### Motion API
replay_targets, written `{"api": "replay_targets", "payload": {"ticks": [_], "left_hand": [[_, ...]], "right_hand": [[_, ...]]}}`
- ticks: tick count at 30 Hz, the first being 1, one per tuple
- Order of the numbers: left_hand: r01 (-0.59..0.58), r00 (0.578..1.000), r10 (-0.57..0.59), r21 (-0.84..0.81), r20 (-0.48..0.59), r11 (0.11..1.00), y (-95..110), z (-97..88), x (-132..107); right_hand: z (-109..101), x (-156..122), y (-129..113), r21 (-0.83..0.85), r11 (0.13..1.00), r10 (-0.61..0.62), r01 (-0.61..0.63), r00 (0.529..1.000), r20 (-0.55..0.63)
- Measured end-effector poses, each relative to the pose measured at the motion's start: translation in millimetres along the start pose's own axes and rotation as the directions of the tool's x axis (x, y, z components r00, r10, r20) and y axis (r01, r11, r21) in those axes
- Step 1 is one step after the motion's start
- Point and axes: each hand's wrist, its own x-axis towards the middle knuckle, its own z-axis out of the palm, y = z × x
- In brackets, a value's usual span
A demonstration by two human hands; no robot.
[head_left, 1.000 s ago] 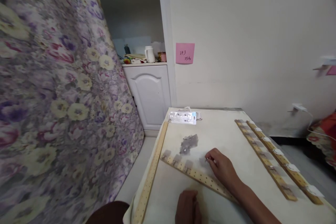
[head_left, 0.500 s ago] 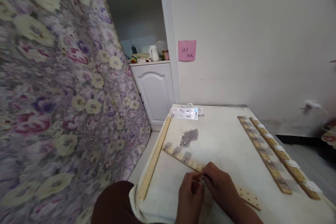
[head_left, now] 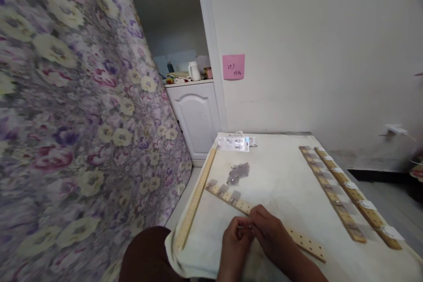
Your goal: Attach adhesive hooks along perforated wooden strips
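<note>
Right hand drawn to left hand, both curled, grip unclear, perforated strip slanting lengthwise toward near right

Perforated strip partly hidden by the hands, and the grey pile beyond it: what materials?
Perforated strip: probably wood, fairly matte; pale tan with dark holes. Grey pile: possibly thin plastic, finish unclear; looks translucent, with bright, perhaps metallic specks too small to confirm.

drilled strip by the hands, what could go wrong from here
The right hand overlaps the drilled strip in view, so a bump might shift it. Anything small between that hand and the left hand is hidden and could drop. The loose grey pile lies near the strip and might get scattered.
</note>
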Motion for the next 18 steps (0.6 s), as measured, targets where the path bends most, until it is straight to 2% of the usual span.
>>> {"api": "replay_targets", "payload": {"ticks": [3,5,7,9,12,15,18], "left_hand": [[0.021,0.999,-0.022,-0.009,-0.026,1.000,-1.1,-2.2,0.3],[0.035,0.997,-0.035,-0.007,-0.066,0.999,-0.7,-3.8,0.1],[0.047,0.994,-0.050,-0.026,-0.101,0.999,-0.1,-5.4,-0.1],[0.051,0.991,-0.057,-0.057,-0.120,0.997,-0.3,-6.7,0.2],[0.051,0.990,-0.060,-0.072,-0.130,0.996,-3.1,-7.6,1.6],[0.031,0.990,-0.038,-0.052,-0.137,0.998,-8.5,-6.3,3.5],[0.030,0.992,-0.037,-0.060,-0.122,0.998,-15.0,-3.9,3.7]], "right_hand": [[-0.4,-0.3,-0.6,0.025,0.999,-0.048,0.048,0.999,-0.004],[-3.7,-0.1,2.6,0.032,0.997,-0.063,0.065,0.996,-0.063],[-8.6,0.2,9.5,0.036,0.999,0.006,0.000,0.989,-0.145],[-13.1,0.2,18.7,0.052,0.989,0.145,-0.138,0.974,-0.175],[-13.2,-0.5,30.6,0.112,0.948,0.308,-0.298,0.946,-0.098],[-5.2,-0.7,35.5,0.224,0.912,0.354,-0.343,0.935,-0.006],[2.6,0.2,36.3,0.303,0.880,0.380,-0.365,0.925,0.011]]}}
